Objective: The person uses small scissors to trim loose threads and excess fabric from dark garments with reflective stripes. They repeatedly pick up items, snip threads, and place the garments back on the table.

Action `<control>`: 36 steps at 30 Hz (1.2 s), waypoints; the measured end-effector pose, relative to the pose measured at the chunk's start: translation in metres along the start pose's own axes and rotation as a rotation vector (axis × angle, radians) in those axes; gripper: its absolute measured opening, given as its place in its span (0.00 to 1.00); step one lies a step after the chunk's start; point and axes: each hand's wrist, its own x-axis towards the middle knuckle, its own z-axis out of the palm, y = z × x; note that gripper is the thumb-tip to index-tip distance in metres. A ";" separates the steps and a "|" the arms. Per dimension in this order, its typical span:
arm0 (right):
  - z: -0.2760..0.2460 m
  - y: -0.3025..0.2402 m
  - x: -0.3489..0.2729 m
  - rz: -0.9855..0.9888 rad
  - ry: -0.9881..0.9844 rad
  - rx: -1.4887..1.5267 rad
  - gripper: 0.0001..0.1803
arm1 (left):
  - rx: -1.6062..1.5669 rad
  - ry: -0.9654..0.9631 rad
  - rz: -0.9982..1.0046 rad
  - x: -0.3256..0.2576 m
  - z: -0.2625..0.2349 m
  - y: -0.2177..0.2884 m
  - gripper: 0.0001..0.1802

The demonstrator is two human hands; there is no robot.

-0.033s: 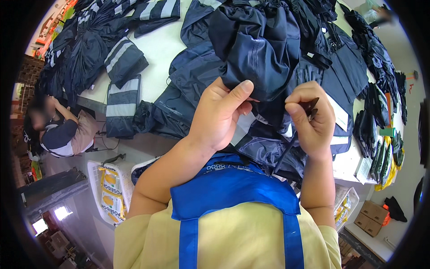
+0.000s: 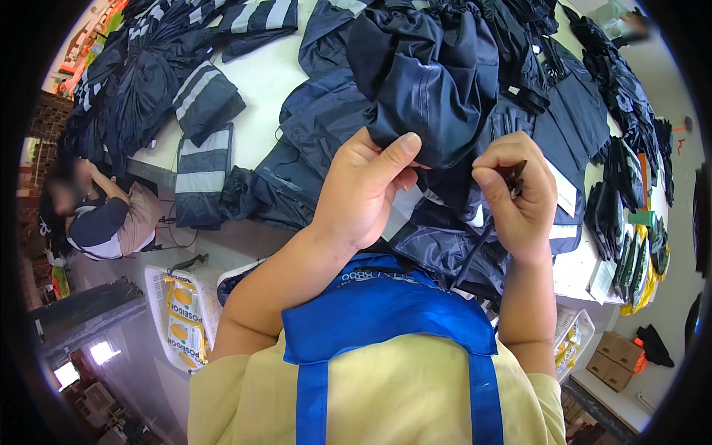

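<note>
White table [image 2: 263,93] crowded with dark clothes [image 2: 319,111], a pale wall [image 2: 686,96] off to the right

Over on the left one co-worker [image 2: 111,215] sits beyond the table's edge; I count three folded pieces [image 2: 202,178] with pale bands on that side and, nearer, a white basket [image 2: 208,293] of yellow-and-white packets [image 2: 184,326]; the dark garment [image 2: 430,89] is at the centre, just beyond the hands, smooth, faintly shiny, bunched in rounded folds along a seam; the left hand [image 2: 367,189] pinches its near edge, thumb on top; the right hand [image 2: 523,204], apart from it, curls closed around a small dark tool [image 2: 515,178], mostly hidden
</note>
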 end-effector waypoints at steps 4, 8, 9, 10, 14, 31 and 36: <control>0.010 -0.016 0.012 -0.137 -0.002 -0.214 0.14 | 0.130 -0.003 0.038 -0.004 -0.001 -0.006 0.09; 0.011 -0.006 0.010 -0.184 -0.009 -0.168 0.11 | 0.137 -0.003 0.035 -0.002 0.001 -0.002 0.09; 0.010 -0.007 0.008 -0.156 -0.007 -0.104 0.11 | 0.104 0.012 0.017 -0.001 0.004 0.000 0.09; 0.010 -0.007 0.006 -0.129 -0.005 -0.036 0.10 | 0.074 0.029 -0.001 -0.001 0.005 0.001 0.10; 0.005 -0.010 0.001 -0.106 -0.103 -0.028 0.09 | 0.041 0.001 -0.028 -0.002 0.000 0.001 0.09; -0.029 -0.009 0.005 -0.030 -0.158 -0.279 0.16 | 0.098 -0.099 -0.039 0.001 -0.004 0.003 0.12; -0.024 -0.015 0.005 -0.050 -0.177 -0.249 0.16 | 0.079 -0.052 -0.038 0.001 0.001 0.001 0.10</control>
